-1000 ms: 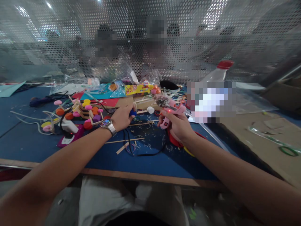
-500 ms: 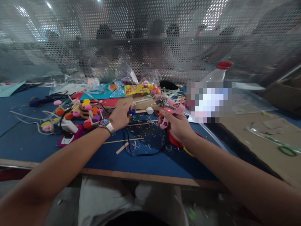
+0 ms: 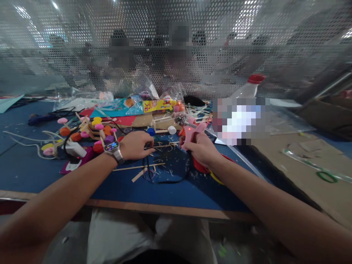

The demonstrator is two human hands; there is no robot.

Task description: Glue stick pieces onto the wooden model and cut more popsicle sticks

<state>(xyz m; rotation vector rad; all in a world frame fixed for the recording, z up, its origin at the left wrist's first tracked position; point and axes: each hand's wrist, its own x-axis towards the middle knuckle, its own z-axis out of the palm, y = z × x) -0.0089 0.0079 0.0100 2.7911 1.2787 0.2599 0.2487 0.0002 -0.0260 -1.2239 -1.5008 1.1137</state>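
Glue gun [image 3: 189,137], pink and showing a small red light, sits in our right hand [image 3: 202,148] just right of the centre of the frame, with our fingers closed around its handle. Our left hand [image 3: 136,145], left of centre, stands open, thumb and forefinger apart by the end of a thin wooden stick [image 3: 163,146] (we cannot tell whether we touch it). Just beyond those fingers, we see a blue cap [image 3: 151,131] and, to its right, a white cap [image 3: 172,129]. Nearer to us, a black cable [image 3: 172,182] curves over the blue surface [image 3: 176,198], past another long stick [image 3: 137,167] and a short flat one. We wear a watch [image 3: 112,147] on the left wrist. Left of it, a white adapter [image 3: 75,149] rests on a purple power strip [image 3: 82,161], just in front of a wooden model [image 3: 90,131] with colourful discs. A yellow wrapper [image 3: 159,105] lies farther back, and a red-capped bottle [image 3: 249,90] stands tilted in the upper right.
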